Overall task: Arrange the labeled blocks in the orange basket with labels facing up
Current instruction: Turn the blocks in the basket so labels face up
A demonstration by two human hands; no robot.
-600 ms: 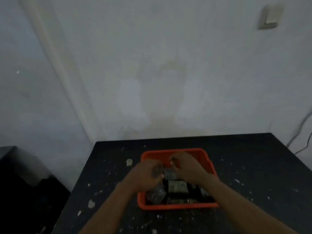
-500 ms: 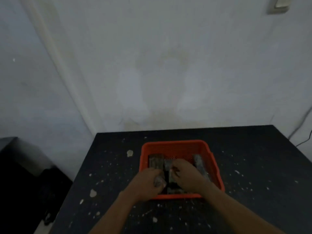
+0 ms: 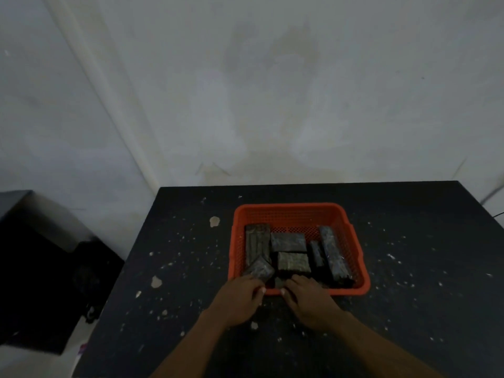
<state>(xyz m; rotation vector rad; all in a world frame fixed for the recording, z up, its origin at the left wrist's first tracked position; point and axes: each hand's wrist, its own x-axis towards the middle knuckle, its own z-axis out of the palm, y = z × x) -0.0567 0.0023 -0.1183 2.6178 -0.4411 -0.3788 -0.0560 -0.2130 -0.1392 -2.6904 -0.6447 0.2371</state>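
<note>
While both forearms reach in from the near edge, the left hand (image 3: 240,298) and right hand (image 3: 308,297) rest curled at the orange basket's (image 3: 291,210) front rim; whether either grips anything I cannot tell. Beyond them, dark blocks (image 3: 289,241) lie inside the basket on the speckled black table (image 3: 409,268).
</note>
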